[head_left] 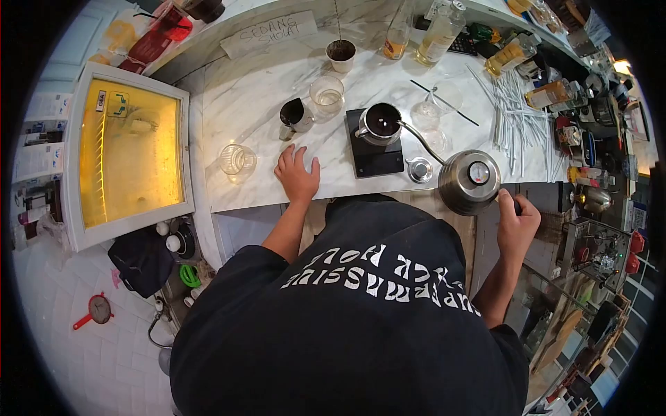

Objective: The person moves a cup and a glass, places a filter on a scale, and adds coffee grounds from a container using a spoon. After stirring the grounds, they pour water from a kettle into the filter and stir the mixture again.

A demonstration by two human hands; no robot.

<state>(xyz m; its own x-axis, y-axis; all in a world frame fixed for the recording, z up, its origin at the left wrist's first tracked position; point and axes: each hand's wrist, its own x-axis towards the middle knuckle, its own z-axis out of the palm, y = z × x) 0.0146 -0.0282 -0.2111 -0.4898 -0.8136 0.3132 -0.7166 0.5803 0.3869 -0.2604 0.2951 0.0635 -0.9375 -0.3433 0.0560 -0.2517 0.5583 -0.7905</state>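
Two hands in play here, a left hand [298,175] and a right hand [519,219]! One kettle [466,187], just the one, and one black scale [378,165]. Here's one metal cup [380,139], plus one small round metal piece [419,170]. On to the worktop [250,80]: a single dark pitcher [304,123], one paper cup [340,67], and two clear glasses [326,104] at left and centre. Further right, the see-through glassware [424,114] overlaps, so no firm number there. Bottles [438,38]? At least four! One black stick [463,116]; the white straws [512,118] are too tangled to tally. One handwritten sign [269,33], and one red strainer [100,310].
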